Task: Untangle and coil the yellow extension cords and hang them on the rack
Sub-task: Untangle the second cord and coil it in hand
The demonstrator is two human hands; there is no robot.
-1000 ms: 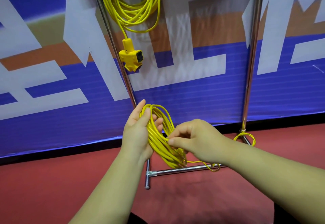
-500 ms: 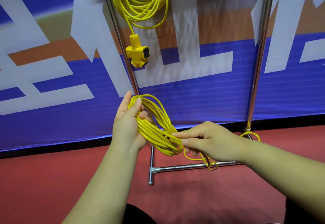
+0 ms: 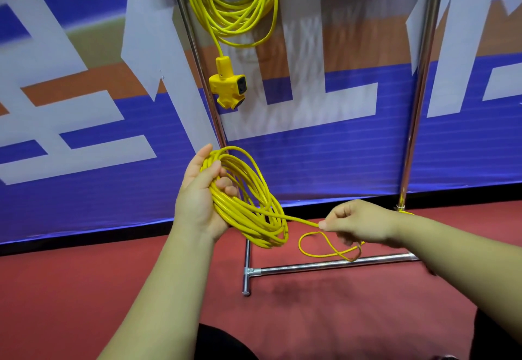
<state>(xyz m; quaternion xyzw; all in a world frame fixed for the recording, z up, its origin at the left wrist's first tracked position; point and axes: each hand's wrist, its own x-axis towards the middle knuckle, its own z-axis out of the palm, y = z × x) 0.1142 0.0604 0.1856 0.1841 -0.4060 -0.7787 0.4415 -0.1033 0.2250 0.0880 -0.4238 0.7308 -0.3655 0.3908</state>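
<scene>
My left hand [image 3: 202,196] grips a coil of yellow extension cord [image 3: 254,213], thumb over the top of the loops. My right hand [image 3: 358,224] pinches the free strand of that cord a hand's width to the right of the coil, pulled out straight. Below my right hand the loose end forms a small loop [image 3: 327,246] over the rack's bottom bar. A second yellow cord [image 3: 234,12] hangs coiled from the top of the metal rack [image 3: 418,105], its yellow socket block [image 3: 227,84] dangling beside the left post.
The rack's chrome foot bar [image 3: 333,265] and short cross foot [image 3: 246,272] rest on the red floor [image 3: 84,297]. Behind stands a blue, white and orange banner wall [image 3: 84,105]. Dark clothing shows at the bottom edge.
My right hand has moved right, away from the coil, drawing a strand out straight. The left hand keeps hold of the coil, which now hangs more open.
</scene>
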